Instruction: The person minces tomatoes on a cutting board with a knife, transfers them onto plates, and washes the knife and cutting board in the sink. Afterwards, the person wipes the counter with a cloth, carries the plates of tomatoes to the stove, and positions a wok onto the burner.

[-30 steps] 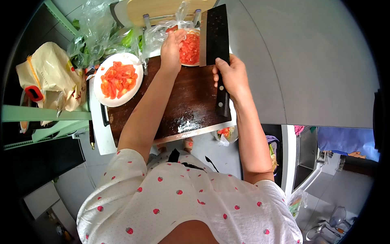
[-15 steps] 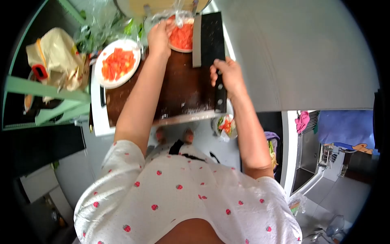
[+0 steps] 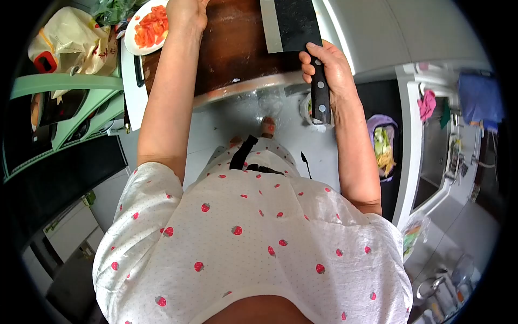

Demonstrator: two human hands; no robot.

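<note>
My right hand (image 3: 330, 63) is closed round the black handle of a broad cleaver (image 3: 294, 26), whose dark blade points away from me over the right part of the wet brown cutting board (image 3: 237, 46). At the top edge of the view, my left hand (image 3: 188, 13) is partly cut off, over the board's left part; its fingers do not show well enough to tell their shape or what they touch. Just left of that hand, a white plate (image 3: 131, 39) holds cut tomato pieces (image 3: 151, 27).
A cream bag (image 3: 81, 40) and a green shelf frame (image 3: 67, 83) stand at the left. Leafy greens (image 3: 110, 11) lie at the top left. On the right are a grey surface (image 3: 415, 32) and a purple-lined bin (image 3: 384, 146) with scraps.
The view has tipped down, so the board and plate sit higher and the second tomato plate is out of sight. The cleaver, still in my right hand, is farther right in view.
</note>
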